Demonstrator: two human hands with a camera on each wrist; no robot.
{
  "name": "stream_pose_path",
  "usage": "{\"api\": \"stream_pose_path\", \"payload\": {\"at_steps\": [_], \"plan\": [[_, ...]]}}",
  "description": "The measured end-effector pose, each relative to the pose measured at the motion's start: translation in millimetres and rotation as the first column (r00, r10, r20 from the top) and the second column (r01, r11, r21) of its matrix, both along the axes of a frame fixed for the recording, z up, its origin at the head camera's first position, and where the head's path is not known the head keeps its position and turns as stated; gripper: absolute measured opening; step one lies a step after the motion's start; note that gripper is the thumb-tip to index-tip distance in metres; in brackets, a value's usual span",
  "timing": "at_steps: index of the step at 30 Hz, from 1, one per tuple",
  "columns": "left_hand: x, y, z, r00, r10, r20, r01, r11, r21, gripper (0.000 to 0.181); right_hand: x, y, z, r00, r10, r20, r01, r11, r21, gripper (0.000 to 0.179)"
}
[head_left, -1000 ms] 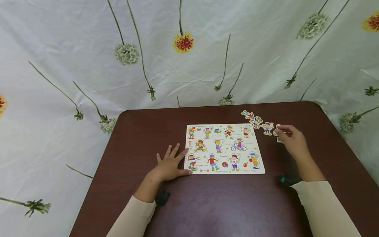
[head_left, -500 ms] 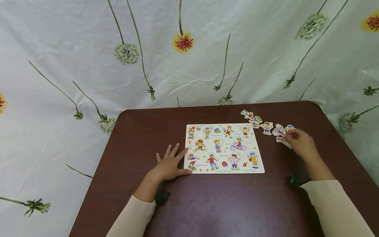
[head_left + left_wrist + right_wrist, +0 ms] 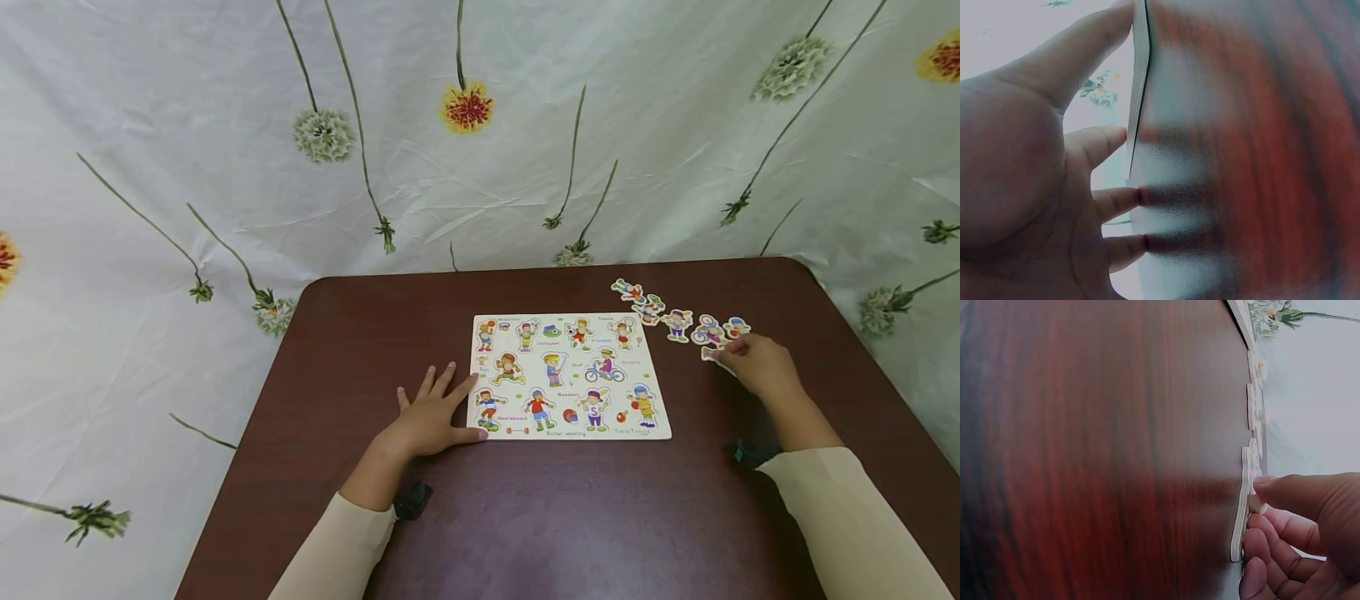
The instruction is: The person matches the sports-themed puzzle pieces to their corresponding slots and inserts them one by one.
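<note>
A cream wooden puzzle board [image 3: 566,333], printed with children playing sports, lies flat on the table. My left hand [image 3: 431,417] rests with spread fingers at its left edge, the thumb at the near corner and the index finger farther up the side. Right of the board, my right hand [image 3: 765,367] pinches the small knob [image 3: 1256,503] of a puzzle piece [image 3: 1240,528] between thumb and index finger. That piece is low at the tabletop, mostly covered by the hand in the head view. Just beyond lie a bicycle piece [image 3: 707,331] and another figure piece [image 3: 737,327].
Farther left in the row are a baseball figure piece [image 3: 678,325] and more loose pieces [image 3: 628,290] near the board's far right corner. The dark brown table [image 3: 375,333] ends at a flowered white cloth [image 3: 450,183] behind it.
My right hand has moved right and a little nearer, off the bicycle piece and onto the piece in front of it. The left hand and the board have stayed put.
</note>
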State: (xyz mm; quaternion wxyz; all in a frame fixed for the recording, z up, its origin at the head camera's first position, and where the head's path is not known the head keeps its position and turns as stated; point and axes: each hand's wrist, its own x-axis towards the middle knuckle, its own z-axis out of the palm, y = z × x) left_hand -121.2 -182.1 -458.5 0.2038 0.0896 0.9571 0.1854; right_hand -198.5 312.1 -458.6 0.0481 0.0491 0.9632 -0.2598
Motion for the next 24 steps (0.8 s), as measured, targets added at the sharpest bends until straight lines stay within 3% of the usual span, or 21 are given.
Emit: {"api": "stream_pose_path", "payload": {"at_steps": [8, 15, 24], "plan": [[0.1, 0.5, -0.4, 1.000, 0.003, 0.002, -0.003, 1.000, 0.001, 0.093, 2.2, 0.8, -0.7, 1.000, -0.004, -0.003, 0.004, 1.000, -0.011, 0.034], [0.4, 0.8, 1.0, 1.000, 0.003, 0.002, -0.003, 1.000, -0.001, 0.093, 5.7, 0.1, 4.9, 0.998, -0.051, 0.028, 0.052, 0.998, -0.047, 0.036], [0.4, 0.7, 2.0, 1.000, 0.000, 0.005, 0.000, 1.000, -0.007, 0.092, 9.0, -6.0, 5.6, 0.996, -0.021, -0.090, 0.014, 0.997, -0.076, 0.034]]}}
